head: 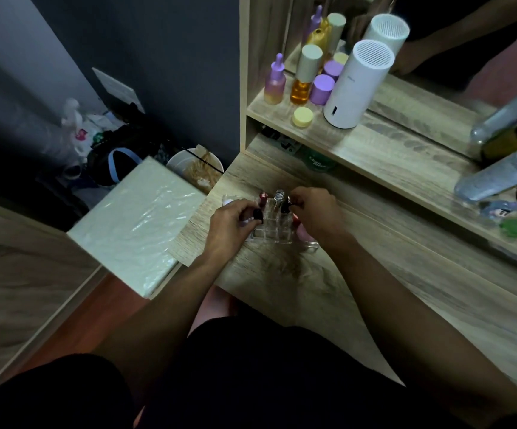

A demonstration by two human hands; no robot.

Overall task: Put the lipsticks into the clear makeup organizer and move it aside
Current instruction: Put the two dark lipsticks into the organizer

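Note:
The clear makeup organizer point(277, 235) stands on the wooden desk point(359, 274) near its left end. A red-capped lipstick point(262, 197) and a clear-topped one point(279, 196) stand upright in its back slots. My left hand point(231, 226) holds a black lipstick point(258, 215) over the organizer's left side. My right hand point(317, 212) pinches a dark lipstick point(285, 206) at the back right slots. A pink object point(303, 232) lies partly hidden under my right hand.
A white speaker-like cylinder point(358, 85) and several purple and amber bottles point(305, 78) stand on the shelf above. Clear bottles point(499, 171) lie at the right. A plastic-wrapped white box point(136, 224) sits left of the desk, with a bowl point(195, 165) behind it.

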